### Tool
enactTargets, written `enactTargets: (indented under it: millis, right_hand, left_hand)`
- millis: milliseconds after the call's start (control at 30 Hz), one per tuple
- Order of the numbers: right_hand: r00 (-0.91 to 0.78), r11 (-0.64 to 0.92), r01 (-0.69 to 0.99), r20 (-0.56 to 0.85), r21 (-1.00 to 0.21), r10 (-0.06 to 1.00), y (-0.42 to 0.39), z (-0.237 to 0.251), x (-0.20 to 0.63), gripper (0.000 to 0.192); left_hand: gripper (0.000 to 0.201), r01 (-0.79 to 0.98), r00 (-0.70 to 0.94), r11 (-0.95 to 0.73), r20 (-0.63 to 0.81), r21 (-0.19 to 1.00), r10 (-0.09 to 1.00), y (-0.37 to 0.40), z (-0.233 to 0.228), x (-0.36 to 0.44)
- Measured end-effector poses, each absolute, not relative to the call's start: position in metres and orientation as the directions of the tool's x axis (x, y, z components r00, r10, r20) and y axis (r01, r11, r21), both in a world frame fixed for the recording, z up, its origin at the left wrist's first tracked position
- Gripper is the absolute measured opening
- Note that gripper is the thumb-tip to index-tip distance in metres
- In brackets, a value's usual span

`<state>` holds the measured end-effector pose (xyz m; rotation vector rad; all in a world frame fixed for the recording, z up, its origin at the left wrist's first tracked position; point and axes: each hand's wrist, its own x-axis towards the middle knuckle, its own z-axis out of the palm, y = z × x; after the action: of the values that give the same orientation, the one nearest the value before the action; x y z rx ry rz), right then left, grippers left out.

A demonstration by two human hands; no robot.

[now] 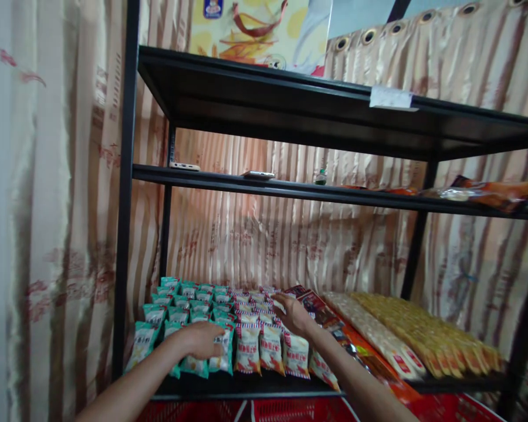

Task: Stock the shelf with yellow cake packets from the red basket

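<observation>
On the lowest black shelf (246, 384) stand rows of small snack packets. Green packets (158, 313) fill the left side, red and white packets (270, 349) the middle. My left hand (202, 339) rests on the front green packets, fingers curled over one of them. My right hand (293, 313) lies palm down over the red and white packets, fingers spread, next to a dark red packet (319, 308). Whether either hand grips a packet is not clear.
Long yellow and white packs (405, 334) lie on the right of the same shelf. The middle shelf (290, 189) carries flat objects, a small bottle (320, 176) and orange packs (497, 193). A red basket (290, 410) sits below. Curtains hang behind and left.
</observation>
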<state>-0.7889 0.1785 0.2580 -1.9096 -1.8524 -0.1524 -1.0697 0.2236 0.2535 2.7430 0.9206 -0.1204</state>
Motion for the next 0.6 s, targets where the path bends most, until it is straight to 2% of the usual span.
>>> enactTargets:
  millis: [100,167,200,233,267,300,333,367,400,433,467,600]
  right_hand:
    - [0.049,0.112,0.953,0.507,-0.282,0.86,0.184,0.309,-0.798,0.041]
    - [0.023,0.176,0.941,0.571,-0.29,0.821,0.189,0.349,-0.809,0.041]
    - [0.004,0.221,0.928,0.604,-0.299,0.797,0.192,0.369,-0.817,0.038]
    - [-0.009,0.314,0.877,0.64,-0.364,0.768,0.194,0.389,-0.828,0.035]
    - [-0.011,0.396,0.804,0.655,-0.443,0.755,0.196,0.407,-0.841,0.032]
    - [-0.02,0.475,0.714,0.664,-0.514,0.748,0.198,0.424,-0.856,0.03]
    - [-0.056,0.547,0.632,0.671,-0.549,0.739,0.2,0.439,-0.873,0.029]
    - [-0.089,0.596,0.575,0.682,-0.56,0.726,0.202,0.452,-0.89,0.027]
    - [-0.11,0.637,0.528,0.698,-0.562,0.707,0.203,0.464,-0.908,0.026]
    - [-0.122,0.671,0.495,0.721,-0.551,0.682,0.206,0.474,-0.924,0.026]
    - [-0.143,0.706,0.479,0.748,-0.521,0.649,0.209,0.483,-0.939,0.027]
    - [-0.179,0.77,0.496,0.821,-0.402,0.543,0.224,0.514,-0.978,0.04]
  left_hand:
    - [0.055,0.59,0.807,-0.777,-0.117,0.219,0.579,0.22,0.276,-1.072]
    - [0.054,0.593,0.768,-0.744,0.063,0.309,0.638,0.225,0.303,-1.076]
    - [0.049,0.613,0.665,-0.69,0.22,0.385,0.714,0.229,0.321,-1.08]
    - [0.045,0.623,0.493,-0.631,0.394,0.462,0.776,0.232,0.342,-1.084]
    - [0.042,0.632,0.24,-0.579,0.581,0.515,0.778,0.235,0.366,-1.09]
    - [0.042,0.644,-0.03,-0.543,0.727,0.539,0.686,0.237,0.39,-1.096]
    - [0.042,0.644,-0.239,-0.53,0.804,0.551,0.545,0.237,0.415,-1.102]
    - [0.042,0.646,-0.342,-0.543,0.84,0.536,0.422,0.236,0.437,-1.107]
    - [0.043,0.654,-0.36,-0.565,0.864,0.503,0.351,0.235,0.458,-1.112]
    - [0.044,0.661,-0.337,-0.583,0.881,0.472,0.332,0.235,0.475,-1.117]
    - [0.045,0.657,-0.33,-0.581,0.877,0.479,0.35,0.236,0.49,-1.12]
    - [0.046,0.619,-0.29,-0.511,0.779,0.596,0.556,0.257,0.518,-1.128]
